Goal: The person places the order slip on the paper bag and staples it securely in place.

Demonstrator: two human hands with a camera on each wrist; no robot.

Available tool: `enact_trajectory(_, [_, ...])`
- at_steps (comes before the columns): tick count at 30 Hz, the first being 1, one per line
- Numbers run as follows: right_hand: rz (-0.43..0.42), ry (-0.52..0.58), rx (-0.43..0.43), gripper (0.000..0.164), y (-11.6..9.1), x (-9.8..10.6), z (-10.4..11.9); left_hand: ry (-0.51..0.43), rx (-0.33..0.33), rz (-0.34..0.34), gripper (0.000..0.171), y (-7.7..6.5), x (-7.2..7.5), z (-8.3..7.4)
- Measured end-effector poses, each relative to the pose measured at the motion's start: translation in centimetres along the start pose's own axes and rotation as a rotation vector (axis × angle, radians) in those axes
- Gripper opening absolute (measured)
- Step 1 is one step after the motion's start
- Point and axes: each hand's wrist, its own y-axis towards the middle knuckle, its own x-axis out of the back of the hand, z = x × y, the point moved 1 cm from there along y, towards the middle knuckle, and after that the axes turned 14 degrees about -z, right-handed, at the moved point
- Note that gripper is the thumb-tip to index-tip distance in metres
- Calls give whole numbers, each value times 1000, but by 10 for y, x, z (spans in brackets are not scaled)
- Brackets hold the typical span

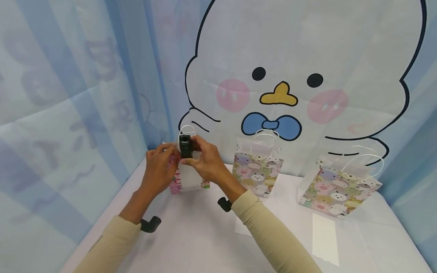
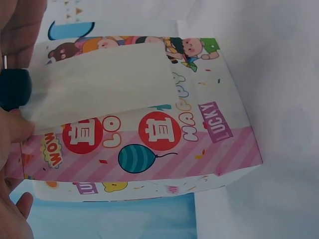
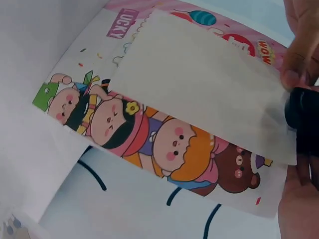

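Note:
A white paper gift bag with pink stripes and cartoon children (image 2: pixel 229 149) stands at the back left of the table. A blank cream paper slip (image 3: pixel 199 84) lies flat on its front, with its upper end at the bag's top edge. My left hand (image 1: pixel 160 167) pinches the bag's top edge beside the slip's upper corner. My right hand (image 1: pixel 208 159) grips a small black stapler-like tool (image 1: pixel 186 147), held upright at the bag's top between both hands. The tool's rounded end overlaps the slip's upper end in both wrist views. A white handle (image 1: pixel 187 128) rises behind it.
Two animal-print gift bags with white handles stand to the right, one in the middle (image 1: pixel 256 174) and one farther right (image 1: pixel 338 189). A cream paper strip (image 1: pixel 325 239) lies before the right one. A white sheet (image 1: pixel 241 227) lies partly under my right forearm. A printed curtain (image 1: pixel 283 45) hangs behind.

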Motion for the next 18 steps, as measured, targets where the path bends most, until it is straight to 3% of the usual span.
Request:
enact_trajectory(5, [-46, 143, -53, 55, -1, 14, 2, -24, 12, -11, 9, -1, 1, 1])
enact_trajectory(8, [-81, 172, -70, 54, -6, 27, 5, -36, 20, -16, 10, -2, 1, 0])
enact_trajectory(13, [-65, 109, -101, 52, -22, 52, 6, -26, 23, -12, 10, -2, 3, -2])
enact_trajectory(18, [-56, -35, -115, 59, -45, 77, -2, -24, 28, -4, 9, -2, 4, -3])
